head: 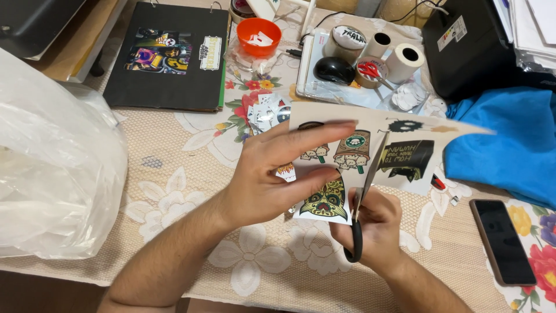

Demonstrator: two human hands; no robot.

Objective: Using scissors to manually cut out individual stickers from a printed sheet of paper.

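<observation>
From the head camera, your left hand [272, 174] pinches the printed sticker sheet [399, 152] flat between thumb and fingers, holding it up above the lace tablecloth [185, 150], roughly level and turned slightly toward you. Your right hand [376, 229] is closed through the black handles of the scissors [365, 191], and the blades stand partway into the sheet from its near edge, running up between the skull sticker under your left thumb and the dark box-shaped sticker to the right.

You look to be mid-cut, separating one strip of stickers from the rest. The cut has a good stretch of sheet left above the blade tips. To carry it on you would need to keep the sheet taut with the left hand and steer the blades along the blank gap between the prints, since the cup-shaped sticker sits very close to the line.

Beyond the sheet lies a small pile of cut stickers [267, 110], near an orange bowl [259, 36] and a black binder [168, 58]. A blue cloth [509, 145] lies at your right, with a smartphone [503, 240] face up nearer you, and a clear plastic bag [52, 168] bulks at your left.
</observation>
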